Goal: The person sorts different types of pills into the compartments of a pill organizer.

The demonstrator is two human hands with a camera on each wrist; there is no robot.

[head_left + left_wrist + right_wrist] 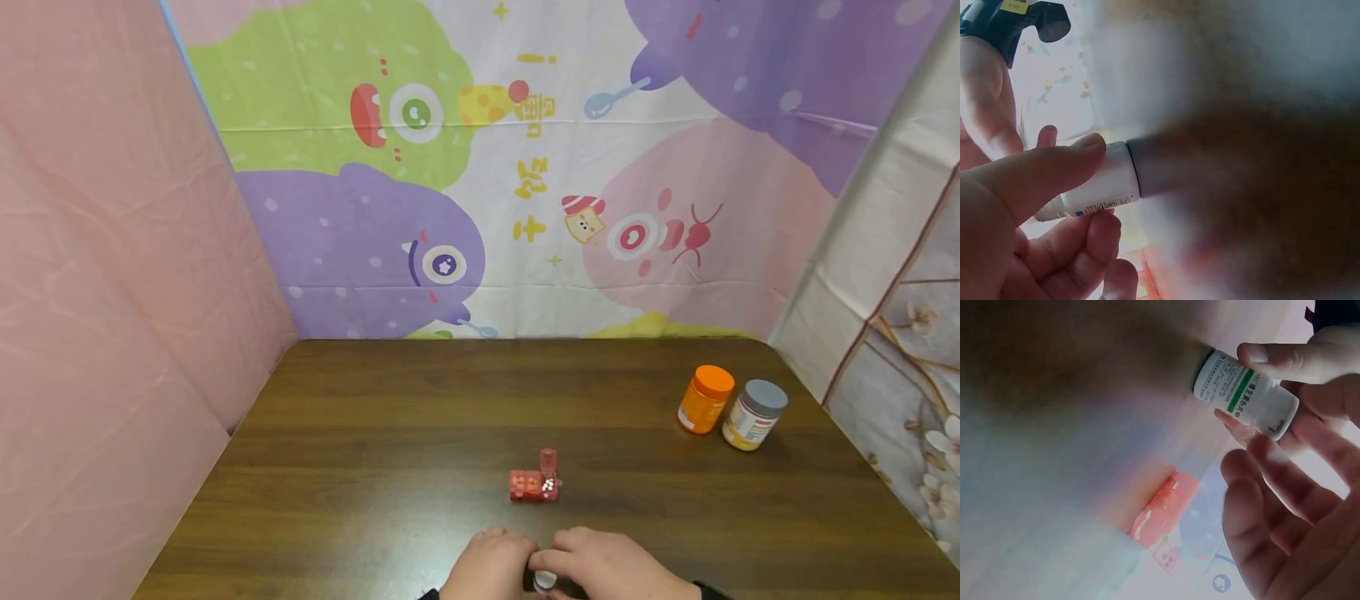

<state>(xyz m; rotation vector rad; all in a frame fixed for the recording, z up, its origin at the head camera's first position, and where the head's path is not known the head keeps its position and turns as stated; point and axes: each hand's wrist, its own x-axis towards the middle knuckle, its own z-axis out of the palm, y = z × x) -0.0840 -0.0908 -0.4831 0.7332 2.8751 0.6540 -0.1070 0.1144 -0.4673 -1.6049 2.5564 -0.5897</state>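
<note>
A small white pill bottle (1229, 387) with a green-striped label lies tilted between the two hands. My left hand (491, 565) holds its body, the thumb (1054, 169) along the side. At the capped end, my right hand (611, 567) has its finger and thumb about the white cap (545, 577); part of that grip is hidden. Beyond the hands, a red pill organizer (525, 485) rests on the table. Its right-hand lid (549, 460) is raised, and white pills (550, 484) lie in that compartment. The other lids look down.
On the brown wooden table (360, 467), an orange jar (705, 400) and a grey-lidded jar (755, 415) stand together at the back right. A pink curtain (112, 250) borders the left side. A cartoon-printed cloth (525, 300) hangs behind the table.
</note>
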